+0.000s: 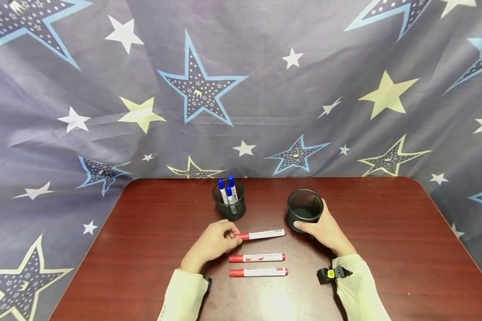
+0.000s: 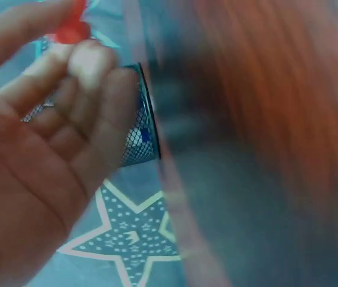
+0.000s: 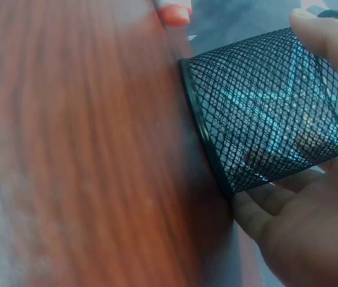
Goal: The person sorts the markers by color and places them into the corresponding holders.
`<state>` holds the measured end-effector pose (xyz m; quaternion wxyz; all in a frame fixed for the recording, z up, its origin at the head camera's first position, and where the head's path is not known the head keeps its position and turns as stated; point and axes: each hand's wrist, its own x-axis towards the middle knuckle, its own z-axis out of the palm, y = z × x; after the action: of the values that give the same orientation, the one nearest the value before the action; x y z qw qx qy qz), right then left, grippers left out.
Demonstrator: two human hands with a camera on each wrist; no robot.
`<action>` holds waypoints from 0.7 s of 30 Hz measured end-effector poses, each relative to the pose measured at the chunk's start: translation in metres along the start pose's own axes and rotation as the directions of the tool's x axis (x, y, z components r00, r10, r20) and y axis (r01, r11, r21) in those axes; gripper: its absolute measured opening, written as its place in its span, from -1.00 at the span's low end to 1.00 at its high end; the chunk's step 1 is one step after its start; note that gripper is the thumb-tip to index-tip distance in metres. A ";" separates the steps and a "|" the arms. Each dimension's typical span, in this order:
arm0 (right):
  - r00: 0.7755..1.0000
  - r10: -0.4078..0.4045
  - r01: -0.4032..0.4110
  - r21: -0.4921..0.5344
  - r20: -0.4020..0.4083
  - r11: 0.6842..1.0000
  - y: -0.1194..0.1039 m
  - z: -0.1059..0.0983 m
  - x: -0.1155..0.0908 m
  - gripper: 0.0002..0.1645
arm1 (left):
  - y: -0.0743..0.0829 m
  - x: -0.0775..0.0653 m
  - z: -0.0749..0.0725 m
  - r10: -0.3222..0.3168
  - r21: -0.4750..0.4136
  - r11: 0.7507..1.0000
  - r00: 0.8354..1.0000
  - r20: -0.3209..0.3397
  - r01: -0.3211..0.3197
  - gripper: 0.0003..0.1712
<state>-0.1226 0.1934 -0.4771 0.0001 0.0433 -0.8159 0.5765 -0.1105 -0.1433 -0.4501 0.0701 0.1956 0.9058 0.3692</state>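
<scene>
My left hand [image 1: 213,243] pinches a red-capped marker [image 1: 267,233] by its capped end. In the left wrist view, the marker's red end [image 2: 72,31] shows at the fingertips. My right hand [image 1: 325,228] grips a black mesh pen cup [image 1: 304,205], thumb at the near side, fingers round the far side. No pens show inside this cup. The right wrist view has the mesh wall [image 3: 264,107] close up, its base rim against the table. Nearer me lie a second red marker [image 1: 257,257] and a third red marker [image 1: 259,272], side by side.
Another black mesh pen cup [image 1: 230,210] stands at the back, beyond my left hand, holding blue-capped markers [image 1: 229,192]. All this is on a reddish-brown table [image 1: 152,223]. A grey curtain [image 1: 265,102] with stars hangs right behind the table's far edge.
</scene>
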 end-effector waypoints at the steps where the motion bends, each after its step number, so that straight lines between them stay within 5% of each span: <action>1: 1.000 -0.002 0.002 -0.001 -0.002 1.000 0.000 0.000 0.000 0.12 | 0.002 0.001 0.000 0.018 -0.007 1.000 1.000 -0.021 -0.018 -0.85; 10: 1.000 -0.008 0.008 0.006 -0.001 1.000 0.000 0.000 0.001 0.11 | 0.030 0.010 -0.001 0.118 -0.176 0.973 0.975 -0.187 -0.151 -0.86; 16: 1.000 0.010 -0.010 -0.010 -0.004 1.000 0.003 0.001 0.000 0.12 | 0.048 0.020 0.003 0.139 -0.370 0.908 0.975 -0.175 -0.196 -0.83; 21: 1.000 0.018 -0.018 -0.004 -0.007 1.000 0.001 0.000 0.001 0.14 | 0.061 0.029 0.005 0.170 -0.402 0.886 0.969 -0.180 -0.230 -0.84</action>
<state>-0.1235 0.1937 -0.4776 -0.0024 0.0339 -0.8175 0.5750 -0.1172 -0.0887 -0.4102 0.0084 0.2421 0.7828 0.5732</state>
